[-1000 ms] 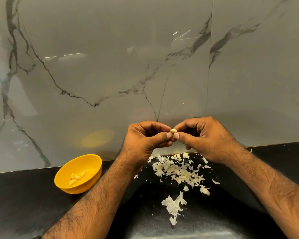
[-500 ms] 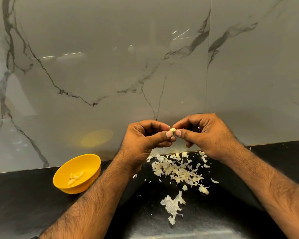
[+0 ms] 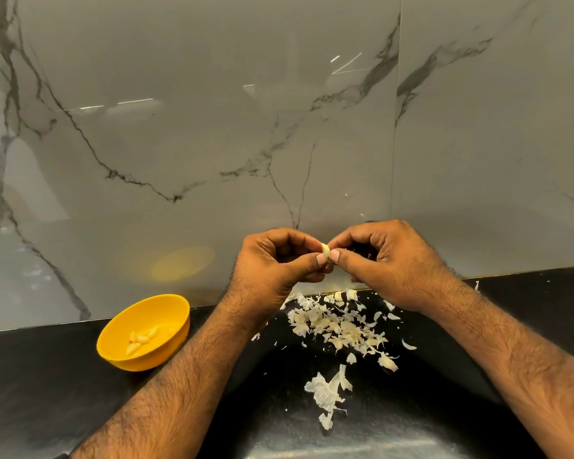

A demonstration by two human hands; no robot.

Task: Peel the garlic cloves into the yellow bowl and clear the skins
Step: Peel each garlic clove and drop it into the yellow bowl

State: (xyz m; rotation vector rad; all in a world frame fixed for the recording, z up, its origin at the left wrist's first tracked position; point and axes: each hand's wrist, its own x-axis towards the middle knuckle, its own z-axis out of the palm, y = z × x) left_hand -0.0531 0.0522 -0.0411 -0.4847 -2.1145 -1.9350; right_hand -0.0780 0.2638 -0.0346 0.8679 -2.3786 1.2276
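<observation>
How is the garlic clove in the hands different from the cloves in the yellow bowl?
The held garlic clove is up in the air, pinched between the left hand and right hand; the bowl cloves lie loose inside the yellow bowl. The held one is single and partly hidden; the bowl cloves form a small cluster. All look pale and peeled.

Pale garlic clove (image 3: 326, 250) between both thumbs.

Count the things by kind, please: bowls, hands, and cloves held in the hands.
Bowl: 1
Hands: 2, left and right
Held clove: 1
Total: 4
Cloves in the bowl and skins on the counter are too small to count.
</observation>
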